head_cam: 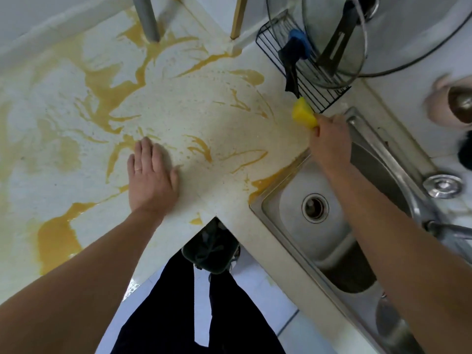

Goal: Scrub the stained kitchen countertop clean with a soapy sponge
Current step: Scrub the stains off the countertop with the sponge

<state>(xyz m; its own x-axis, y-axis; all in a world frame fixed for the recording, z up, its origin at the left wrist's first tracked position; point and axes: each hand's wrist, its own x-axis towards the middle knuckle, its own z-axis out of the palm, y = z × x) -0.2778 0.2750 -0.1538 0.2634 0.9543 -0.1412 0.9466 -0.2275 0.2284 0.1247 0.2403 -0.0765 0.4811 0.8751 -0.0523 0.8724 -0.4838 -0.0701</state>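
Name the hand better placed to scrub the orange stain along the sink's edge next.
Right. The right hand grips the yellow sponge near that stain; the left hand lies flat on the countertop, holding nothing.

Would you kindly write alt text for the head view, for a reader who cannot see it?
The right hand grips a yellow sponge by the steel sink; the left hand rests flat on the orange-stained countertop.
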